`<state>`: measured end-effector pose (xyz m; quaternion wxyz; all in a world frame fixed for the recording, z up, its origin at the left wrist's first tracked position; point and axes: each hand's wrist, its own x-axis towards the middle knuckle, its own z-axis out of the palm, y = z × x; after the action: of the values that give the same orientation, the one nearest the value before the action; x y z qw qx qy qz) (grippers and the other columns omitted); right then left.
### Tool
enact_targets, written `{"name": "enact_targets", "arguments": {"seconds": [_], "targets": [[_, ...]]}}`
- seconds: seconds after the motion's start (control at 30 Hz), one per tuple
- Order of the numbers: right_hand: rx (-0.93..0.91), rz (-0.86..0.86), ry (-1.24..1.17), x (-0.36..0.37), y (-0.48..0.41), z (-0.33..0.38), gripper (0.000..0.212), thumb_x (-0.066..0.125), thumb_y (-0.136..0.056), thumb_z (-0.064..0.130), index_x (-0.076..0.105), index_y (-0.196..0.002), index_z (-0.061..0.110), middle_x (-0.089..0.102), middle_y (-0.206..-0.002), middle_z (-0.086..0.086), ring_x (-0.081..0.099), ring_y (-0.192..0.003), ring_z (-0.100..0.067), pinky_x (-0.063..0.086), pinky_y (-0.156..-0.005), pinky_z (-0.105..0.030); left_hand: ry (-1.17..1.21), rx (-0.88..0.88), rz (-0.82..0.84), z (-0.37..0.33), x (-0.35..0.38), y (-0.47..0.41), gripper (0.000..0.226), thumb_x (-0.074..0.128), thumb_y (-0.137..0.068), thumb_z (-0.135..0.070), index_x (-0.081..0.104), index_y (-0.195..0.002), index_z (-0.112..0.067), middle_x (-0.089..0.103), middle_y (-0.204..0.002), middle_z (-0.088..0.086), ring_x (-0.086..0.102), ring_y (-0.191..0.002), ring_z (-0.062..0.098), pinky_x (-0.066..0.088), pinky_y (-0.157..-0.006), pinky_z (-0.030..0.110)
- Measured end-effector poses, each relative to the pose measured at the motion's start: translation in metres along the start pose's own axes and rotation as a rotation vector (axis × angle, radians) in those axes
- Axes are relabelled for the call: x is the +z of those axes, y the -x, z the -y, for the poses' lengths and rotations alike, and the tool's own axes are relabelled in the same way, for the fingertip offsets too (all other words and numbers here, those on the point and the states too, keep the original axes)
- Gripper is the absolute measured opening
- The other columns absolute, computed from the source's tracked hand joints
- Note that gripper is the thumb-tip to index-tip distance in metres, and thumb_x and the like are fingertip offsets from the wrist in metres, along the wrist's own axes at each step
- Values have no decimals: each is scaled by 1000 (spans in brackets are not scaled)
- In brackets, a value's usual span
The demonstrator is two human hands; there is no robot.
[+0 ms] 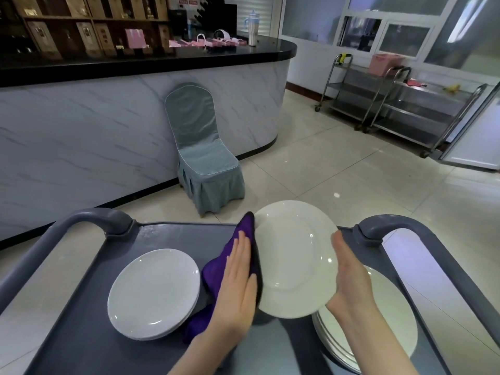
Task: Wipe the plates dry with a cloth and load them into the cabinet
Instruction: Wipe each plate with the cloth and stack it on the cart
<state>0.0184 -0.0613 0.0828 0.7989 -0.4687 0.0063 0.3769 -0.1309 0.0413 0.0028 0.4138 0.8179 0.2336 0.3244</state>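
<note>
light: bright daylight, windows right | glare on floor | edges bowed, background soft

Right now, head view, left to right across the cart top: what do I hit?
Left plate stack → left hand flat on the purple cloth → held plate → right hand → right plate stack.

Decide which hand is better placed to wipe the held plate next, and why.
Left. The left hand lies flat on the purple cloth against the plate; the right hand only steadies its opposite edge.
</note>
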Motion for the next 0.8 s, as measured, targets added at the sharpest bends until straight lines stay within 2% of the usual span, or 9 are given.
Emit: {"name": "enact_targets", "arguments": {"seconds": [0.07, 0.13, 0.23, 0.3, 0.4, 0.47, 0.6, 0.7, 0.8], "targets": [[11, 13, -5, 0, -1, 3, 28, 60, -96, 41, 82, -92, 24, 77, -108, -3, 75, -93, -22, 60, -63, -34, 6, -35, 2, 2, -8, -7, 63, 31, -98, -15, 1, -153, -26, -1, -164, -14, -2, -152, 6, 4, -125, 42], [1, -1, -9, 4, -4, 5, 30, 59, -97, 41, 83, -88, 25, 78, -104, -2, 76, -89, -20, 60, -62, -32, -58, 15, 27, -3, -7, -3, 63, 31, -99, -17, 1, -154, -25, -4, -165, -15, -3, -152, 9, 0, -124, 37], [-5, -73, -29, 15, -4, 3, 33, 60, -96, 44, 79, -101, 18, 77, -107, -6, 76, -91, -25, 58, -68, -36, -181, 154, 103, -13, 5, 13, 71, 36, -91, -19, 7, -156, -24, -2, -166, -14, -1, -153, 15, -2, -122, 34], [6, -126, -8, 20, 0, -6, 37, 61, -95, 45, 73, -108, 13, 78, -102, -9, 76, -88, -27, 59, -68, -38, -249, 198, 147, -22, 13, 16, 74, 39, -88, -19, 12, -156, -23, 3, -166, -13, 1, -153, 14, 3, -121, 39], [-12, -152, 99, 23, 7, -25, 39, 59, -96, 46, 75, -106, 12, 78, -98, -7, 76, -90, -22, 56, -80, -38, -330, 273, 228, -36, 16, 5, 68, 37, -92, -21, 14, -157, -19, 12, -165, -9, 6, -152, 10, 8, -120, 41], [-59, -145, 167, 26, 14, -33, 36, 56, -98, 44, 75, -103, 13, 79, -97, -4, 76, -88, -15, 53, -78, -34, -366, 290, 292, -44, 12, -6, 62, 30, -97, -25, 12, -157, -23, 5, -165, -12, 1, -152, 6, 5, -123, 40], [-151, -116, 226, 33, 27, -39, 36, 51, -101, 41, 76, -105, 15, 79, -98, 0, 74, -92, -10, 51, -78, -30, -235, 250, 326, -54, 0, -32, 56, 28, -106, -21, 2, -155, -31, -7, -163, -23, -10, -150, 0, -5, -123, 31], [-173, -121, 285, 35, 28, -37, 39, 47, -103, 42, 78, -97, 18, 79, -91, 2, 74, -86, -9, 52, -73, -29, -146, 193, 259, -60, 0, -37, 58, 28, -106, -17, 2, -156, -31, -7, -163, -25, -10, -149, -1, -3, -123, 32], [-194, -139, 330, 32, 24, -29, 43, 46, -103, 44, 77, -91, 15, 78, -85, 0, 74, -80, -9, 52, -74, -32, -189, 208, 290, -59, 11, -17, 60, 26, -101, -20, -1, -154, -29, -14, -162, -23, -13, -150, 2, -6, -123, 35]]}}
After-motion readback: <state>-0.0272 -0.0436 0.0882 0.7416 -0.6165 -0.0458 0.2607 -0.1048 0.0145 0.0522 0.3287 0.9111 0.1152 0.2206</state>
